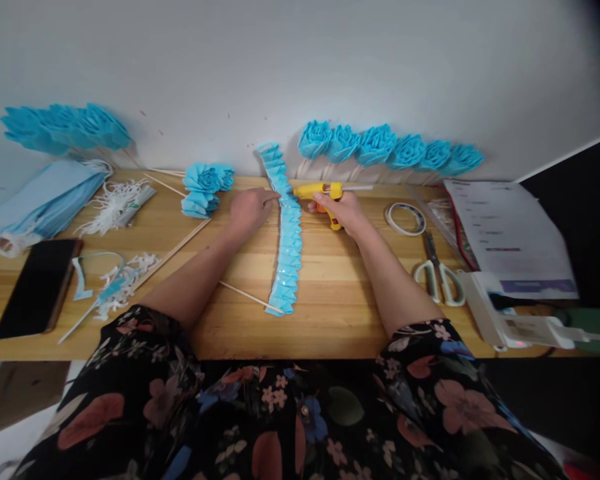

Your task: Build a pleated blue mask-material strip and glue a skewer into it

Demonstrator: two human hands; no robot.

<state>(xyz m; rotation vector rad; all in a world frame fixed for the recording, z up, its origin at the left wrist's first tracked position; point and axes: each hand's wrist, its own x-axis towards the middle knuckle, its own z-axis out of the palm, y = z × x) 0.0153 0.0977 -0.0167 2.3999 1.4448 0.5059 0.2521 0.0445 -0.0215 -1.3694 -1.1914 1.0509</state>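
Observation:
A long pleated blue strip (289, 247) lies lengthwise on the table, its far end against the wall; shiny clear patches show on its folds. My left hand (251, 212) is at its left edge, index finger stretched out and touching the strip, the other fingers curled underneath and partly hidden. On the other side, my right hand (347, 210) grips a yellow glue gun (316, 191), its nozzle pointing left at the strip's right edge. A clear glue stick (357, 188) sticks out of its back. The tip of a thin wooden stick (245, 297) rests on the strip's near end.
Blue flowers on sticks (377, 143) lean along the wall, with more blue flowers (67, 127) at left. Face masks (45, 197), white cords (117, 203) and a phone (37, 288) lie left. Right are tape (405, 230), scissors (437, 270), papers (510, 227) and a white power strip (485, 310).

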